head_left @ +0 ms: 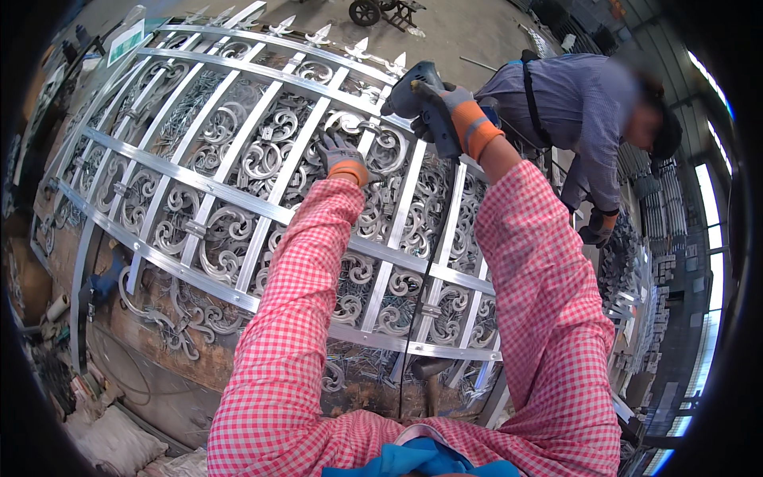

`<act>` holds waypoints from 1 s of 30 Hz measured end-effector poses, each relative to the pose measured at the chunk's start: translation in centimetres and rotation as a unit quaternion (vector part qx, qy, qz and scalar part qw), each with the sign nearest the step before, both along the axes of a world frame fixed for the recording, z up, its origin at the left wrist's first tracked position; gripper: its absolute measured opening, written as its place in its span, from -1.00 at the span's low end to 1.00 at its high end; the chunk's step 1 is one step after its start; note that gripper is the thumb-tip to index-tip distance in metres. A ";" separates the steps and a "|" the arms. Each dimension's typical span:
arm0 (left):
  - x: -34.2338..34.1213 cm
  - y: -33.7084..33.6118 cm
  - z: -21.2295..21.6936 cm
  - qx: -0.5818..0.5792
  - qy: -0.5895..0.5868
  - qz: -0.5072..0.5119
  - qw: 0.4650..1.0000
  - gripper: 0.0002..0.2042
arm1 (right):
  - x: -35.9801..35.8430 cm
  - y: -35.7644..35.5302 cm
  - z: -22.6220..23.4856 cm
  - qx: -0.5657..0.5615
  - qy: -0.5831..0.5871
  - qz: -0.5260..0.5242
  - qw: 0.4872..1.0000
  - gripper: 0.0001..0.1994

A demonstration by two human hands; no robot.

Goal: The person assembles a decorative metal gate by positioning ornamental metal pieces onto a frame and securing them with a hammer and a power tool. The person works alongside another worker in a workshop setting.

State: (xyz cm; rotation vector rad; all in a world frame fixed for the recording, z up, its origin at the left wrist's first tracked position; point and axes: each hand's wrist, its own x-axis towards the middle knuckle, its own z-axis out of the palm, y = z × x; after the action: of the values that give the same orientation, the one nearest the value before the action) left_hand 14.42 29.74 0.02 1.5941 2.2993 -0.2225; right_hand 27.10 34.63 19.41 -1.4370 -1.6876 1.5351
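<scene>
Nearest us, the worktop [143, 343] carries the silver metal panel [274, 210], over which a thin black cord [408, 338] trails; we should keep this off the working point. Farther in, our left hand [343, 155] lies spread on the scrollwork [249, 163], grasping nothing we can see; firm pressure there should steady the piece. Our right hand [455, 110] grips the power tool [439, 131] above the far bars; we judge a square, braced approach best, with due regard for the co-worker [544, 103] beyond

A grey floor [455, 36] stretches across the far side. At right, a dark wall [677, 75] carries a row of narrow windows [706, 184], glowing with white light
</scene>
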 end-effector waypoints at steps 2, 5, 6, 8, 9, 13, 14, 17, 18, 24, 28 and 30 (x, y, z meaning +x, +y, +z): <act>-0.3 0.3 -1.1 0.010 -0.007 0.002 1.000 0.26 | -1.2 1.0 -1.5 0.006 -0.017 -0.009 1.000 -0.47; -0.5 0.4 -1.5 -0.001 -0.016 -0.024 1.000 0.27 | -2.3 2.2 -3.7 0.016 -0.085 -0.020 0.996 -0.47; -0.2 0.2 -1.2 0.007 -0.018 -0.009 1.000 0.26 | -2.6 2.2 -3.9 0.021 -0.113 -0.027 0.993 -0.47; -0.5 0.1 -1.1 0.002 -0.041 -0.011 0.999 0.22 | -2.8 2.6 -3.6 0.016 -0.102 -0.019 0.995 -0.47; -0.3 0.1 -0.9 0.008 -0.034 -0.015 0.999 0.20 | -2.5 3.1 -3.5 0.028 -0.093 -0.009 0.995 -0.47; -0.6 -0.3 -0.7 0.026 -0.013 -0.023 0.999 0.15 | -2.4 2.5 -3.3 0.036 -0.106 -0.022 0.993 -0.49; -0.9 -0.5 -0.9 0.030 -0.010 -0.022 0.999 0.14 | -2.8 2.0 -3.5 0.044 -0.114 -0.030 0.992 -0.49; 0.1 0.1 -1.0 0.031 -0.010 -0.035 0.999 0.15 | -0.9 4.8 -5.6 0.107 -0.184 0.007 0.977 -0.42; -0.3 -0.1 -1.3 0.025 -0.007 -0.030 0.999 0.15 | -1.5 4.4 -5.4 0.062 -0.097 -0.002 0.993 -0.42; -0.4 -0.3 -0.3 0.008 -0.018 -0.026 0.999 0.18 | -2.5 3.8 -3.3 0.019 -0.114 0.022 0.993 -0.46; -0.7 -0.6 -0.1 0.015 -0.026 -0.020 0.999 0.19 | -3.4 4.5 -4.4 0.036 -0.133 0.022 0.990 -0.46; -0.7 -0.6 -0.2 0.014 -0.030 -0.023 0.999 0.19 | -3.6 3.3 -3.2 0.000 -0.117 0.008 0.993 -0.47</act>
State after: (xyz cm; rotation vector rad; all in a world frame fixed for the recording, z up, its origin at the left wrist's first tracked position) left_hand 13.71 29.15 -0.23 1.6447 2.2319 -0.1525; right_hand 23.54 37.89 16.19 -1.6609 -1.8349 1.4212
